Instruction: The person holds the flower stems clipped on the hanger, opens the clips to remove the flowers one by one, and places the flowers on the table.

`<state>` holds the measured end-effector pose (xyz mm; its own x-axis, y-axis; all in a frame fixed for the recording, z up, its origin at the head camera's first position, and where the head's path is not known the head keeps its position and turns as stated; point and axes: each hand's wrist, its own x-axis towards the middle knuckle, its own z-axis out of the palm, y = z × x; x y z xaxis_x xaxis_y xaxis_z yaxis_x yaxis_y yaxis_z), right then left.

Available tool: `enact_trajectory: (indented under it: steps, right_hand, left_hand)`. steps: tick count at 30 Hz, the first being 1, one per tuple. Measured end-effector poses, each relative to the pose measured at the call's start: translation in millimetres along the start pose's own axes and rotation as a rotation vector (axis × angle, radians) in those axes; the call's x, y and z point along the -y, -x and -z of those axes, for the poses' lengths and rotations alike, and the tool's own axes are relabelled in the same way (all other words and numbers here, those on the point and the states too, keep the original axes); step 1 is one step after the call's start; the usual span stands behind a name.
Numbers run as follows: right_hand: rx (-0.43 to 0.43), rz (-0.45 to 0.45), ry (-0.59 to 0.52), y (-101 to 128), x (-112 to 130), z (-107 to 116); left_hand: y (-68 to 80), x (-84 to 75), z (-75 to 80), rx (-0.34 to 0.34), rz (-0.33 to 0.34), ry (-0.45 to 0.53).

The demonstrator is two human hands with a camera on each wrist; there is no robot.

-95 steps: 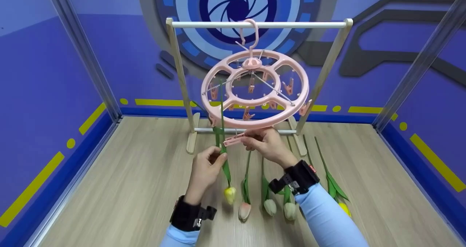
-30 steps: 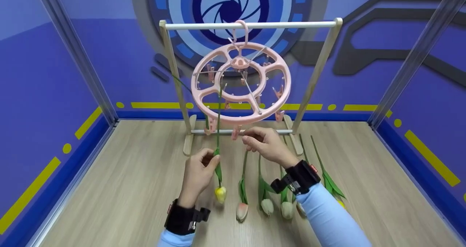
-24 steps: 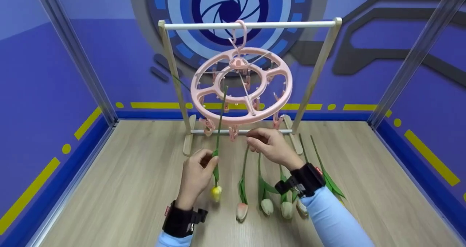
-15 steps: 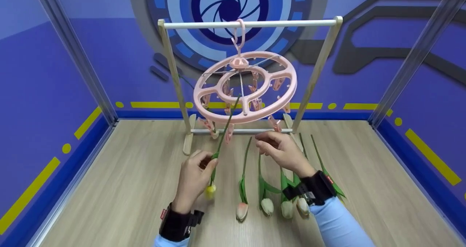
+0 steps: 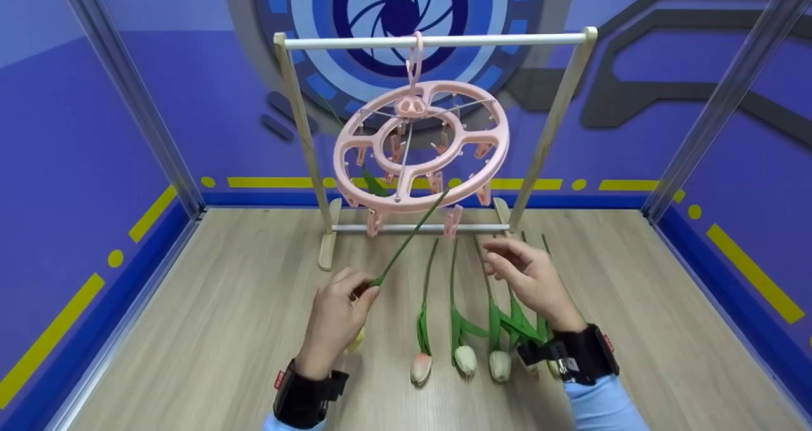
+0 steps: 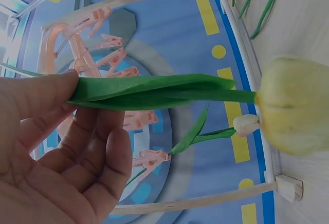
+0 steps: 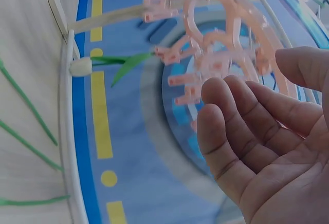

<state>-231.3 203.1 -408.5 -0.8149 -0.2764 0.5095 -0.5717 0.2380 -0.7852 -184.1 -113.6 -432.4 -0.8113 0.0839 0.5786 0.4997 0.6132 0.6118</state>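
Your left hand (image 5: 335, 320) pinches a yellow tulip (image 6: 293, 103) by its stem, which slants up toward the hanger (image 5: 422, 148). Your right hand (image 5: 533, 282), fingers relaxed and holding nothing, hovers below the hanger above 4 tulips (image 5: 466, 329) on the surface (image 5: 209, 329).

This was a staged recording booth rather than a home or shop. Purple-blue wall panels (image 5: 82, 132) closed it in on three sides, printed with yellow dashes and dots (image 5: 390, 183) and a large blue aperture emblem (image 5: 406, 6) on the back wall. Metal corner posts (image 5: 127, 88) framed the panels. The counter (image 5: 222, 329) was pale wood-grain laminate, and on it stood a small wooden rack (image 5: 431, 39) carrying a pink round clip hanger (image 5: 422, 145), with artificial tulips (image 5: 466, 329) laid in a row.
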Motion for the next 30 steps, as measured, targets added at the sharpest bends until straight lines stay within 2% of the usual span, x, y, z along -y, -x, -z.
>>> enact_trajectory:
  steps: [5,10,17,22,30]
  right_hand:
    - [-0.087,-0.098,-0.024,15,-9,4]
    - [-0.122,-0.17,-0.058,28,-16,5]
    - [-0.145,-0.213,-0.09,38,-24,4]
    - [-0.156,-0.258,-0.101,41,-28,1]
    - [-0.142,-0.27,-0.095,42,-35,-3]
  left_hand:
    - [1.1,4.0,-1.9,0.017,-0.01,-0.024]
    - [2.3,7.9,-4.6,0.033,-0.026,-0.044]
    - [2.9,10.0,-10.8,0.062,-0.002,-0.081]
    - [4.5,13.4,-17.6,0.082,-0.012,-0.123]
    - [5.9,18.4,-26.6,0.105,-0.014,-0.148]
